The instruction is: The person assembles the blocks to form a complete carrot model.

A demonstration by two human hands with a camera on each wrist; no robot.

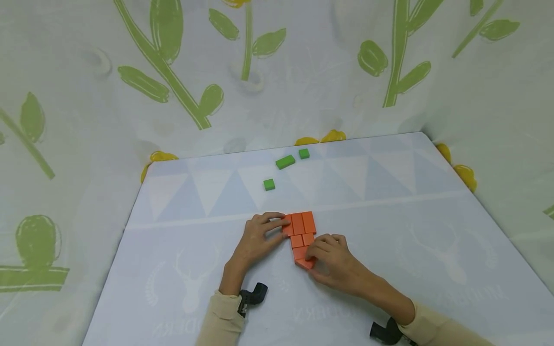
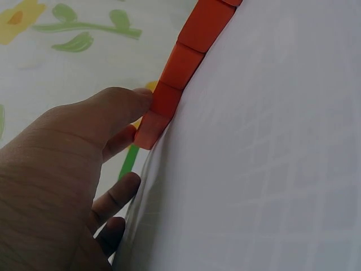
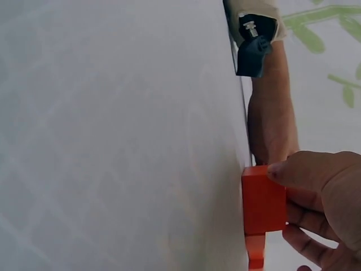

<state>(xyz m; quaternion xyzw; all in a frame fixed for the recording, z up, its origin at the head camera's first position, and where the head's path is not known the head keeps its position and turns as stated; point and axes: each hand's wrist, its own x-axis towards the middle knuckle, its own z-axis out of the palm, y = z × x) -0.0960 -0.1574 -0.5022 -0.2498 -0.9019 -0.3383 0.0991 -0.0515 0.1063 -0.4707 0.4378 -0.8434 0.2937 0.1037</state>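
Several orange blocks lie edge to edge on the table, with a wider row at the far end and a narrower column towards the near end. At the far left corner, my left hand touches the outermost block with its thumb and fingers, the other fingers spread loosely. My right hand pinches an orange block at the near end of the column between thumb and fingers. In the head view the right fingers partly cover that block.
Beyond the orange blocks lie a long green block and two small green blocks, one nearer and one farther back. The pale patterned table meets a leaf-printed cloth at its far edge.
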